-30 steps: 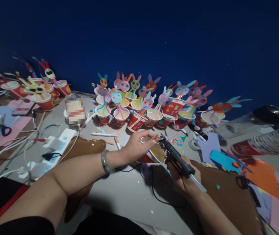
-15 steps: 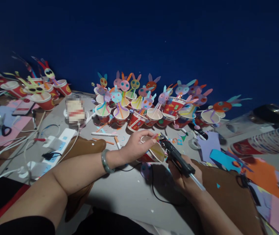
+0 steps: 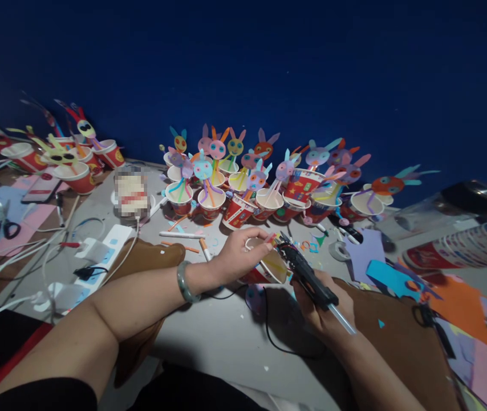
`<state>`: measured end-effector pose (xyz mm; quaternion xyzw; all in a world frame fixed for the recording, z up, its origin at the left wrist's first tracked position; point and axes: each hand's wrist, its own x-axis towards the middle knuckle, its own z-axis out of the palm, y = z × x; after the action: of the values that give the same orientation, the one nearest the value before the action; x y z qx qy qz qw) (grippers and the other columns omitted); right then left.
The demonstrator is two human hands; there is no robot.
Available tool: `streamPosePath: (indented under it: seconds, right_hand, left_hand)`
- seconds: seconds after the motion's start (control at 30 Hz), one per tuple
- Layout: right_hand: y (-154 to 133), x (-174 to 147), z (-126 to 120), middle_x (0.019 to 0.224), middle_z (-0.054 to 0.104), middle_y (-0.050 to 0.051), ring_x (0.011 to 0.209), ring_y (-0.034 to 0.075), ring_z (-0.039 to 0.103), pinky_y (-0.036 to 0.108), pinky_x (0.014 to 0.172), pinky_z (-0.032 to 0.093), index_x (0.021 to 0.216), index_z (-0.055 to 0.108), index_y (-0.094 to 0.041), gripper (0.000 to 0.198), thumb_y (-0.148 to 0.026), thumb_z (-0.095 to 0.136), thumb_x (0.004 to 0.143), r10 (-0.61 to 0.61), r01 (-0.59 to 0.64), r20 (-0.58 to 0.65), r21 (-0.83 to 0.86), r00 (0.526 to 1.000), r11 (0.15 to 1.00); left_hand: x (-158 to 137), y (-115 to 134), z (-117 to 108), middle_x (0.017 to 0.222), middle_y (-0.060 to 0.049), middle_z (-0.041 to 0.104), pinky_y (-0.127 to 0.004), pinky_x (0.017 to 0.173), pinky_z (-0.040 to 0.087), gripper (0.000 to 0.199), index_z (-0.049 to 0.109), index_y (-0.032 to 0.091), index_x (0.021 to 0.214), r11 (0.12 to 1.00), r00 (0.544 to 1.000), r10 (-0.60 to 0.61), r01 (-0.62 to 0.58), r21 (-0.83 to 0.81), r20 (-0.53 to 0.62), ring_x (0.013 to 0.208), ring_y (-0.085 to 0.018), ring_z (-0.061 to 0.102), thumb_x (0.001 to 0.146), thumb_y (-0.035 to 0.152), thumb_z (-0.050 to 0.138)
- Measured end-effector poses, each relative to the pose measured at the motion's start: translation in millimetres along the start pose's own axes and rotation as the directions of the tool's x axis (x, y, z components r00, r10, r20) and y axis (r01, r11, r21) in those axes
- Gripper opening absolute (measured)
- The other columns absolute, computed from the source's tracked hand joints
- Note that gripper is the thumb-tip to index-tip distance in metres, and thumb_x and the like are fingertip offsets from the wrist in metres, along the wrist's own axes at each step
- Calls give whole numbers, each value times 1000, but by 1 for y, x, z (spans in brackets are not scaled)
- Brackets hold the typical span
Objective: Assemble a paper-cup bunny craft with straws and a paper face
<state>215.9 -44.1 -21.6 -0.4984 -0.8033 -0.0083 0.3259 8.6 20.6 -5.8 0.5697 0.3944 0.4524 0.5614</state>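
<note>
The left hand (image 3: 241,257) pinches a small red-and-yellow piece (image 3: 274,238) by a paper cup (image 3: 274,266) over the worktop (image 3: 222,337); the right hand's (image 3: 325,321) fingers wrap a hot-glue gun (image 3: 309,278). Gluing seems underway, calling for steady nozzle placement.

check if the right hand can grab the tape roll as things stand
Probably not as it is: the right hand is wrapped around the glue gun. The way itself looks fairly free, though, with the tape roll in plain view beyond that hand.
</note>
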Motion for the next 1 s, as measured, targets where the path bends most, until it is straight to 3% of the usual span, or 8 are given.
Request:
streamPosePath:
  seconds: [1.0]
  right_hand:
    - [8,-3,3,78,72,6,57,20,66,30,51,48,109,58,-22,27,-43,46,97,-65,63,-25,-78,998,995]
  left_hand:
    - [1,-1,0,82,-2,67,-23,74,46,15,66,13,84,1000,1000,2,-2,9,8,78,-14,60,83,28,63]
